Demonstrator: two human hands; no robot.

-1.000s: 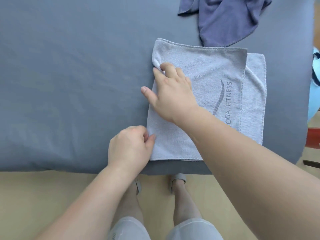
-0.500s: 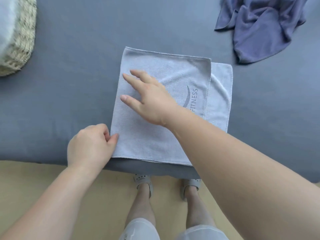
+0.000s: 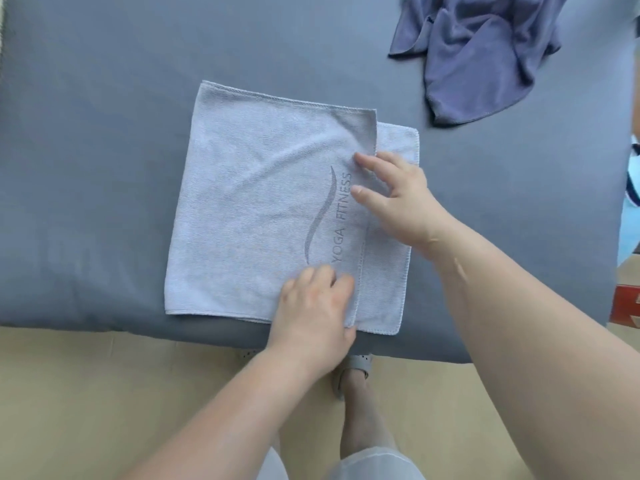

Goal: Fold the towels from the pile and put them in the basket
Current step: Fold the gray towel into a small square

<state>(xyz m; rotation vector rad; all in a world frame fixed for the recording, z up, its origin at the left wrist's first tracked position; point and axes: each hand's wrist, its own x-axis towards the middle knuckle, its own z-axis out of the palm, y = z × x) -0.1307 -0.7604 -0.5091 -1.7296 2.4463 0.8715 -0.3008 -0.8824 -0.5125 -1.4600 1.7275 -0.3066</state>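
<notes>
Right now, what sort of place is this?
Likely a bedroom or home laundry spot: a bed-like surface under a grey sheet, a light grey YOGA FITNESS towel laid on it, a crumpled blue towel beyond.

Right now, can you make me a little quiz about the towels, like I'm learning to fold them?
1. True or false: the light grey towel lies crumpled in a heap.
2. Which words are printed on it? A) YOGA FITNESS B) HOTEL SPA C) BEACH CLUB
3. Fill the gap: the crumpled blue-purple towel lies on the grey cover, toward the person's ____ side.
Key: 1 false, it lies flat and folded over; 2 A; 3 right.
</notes>
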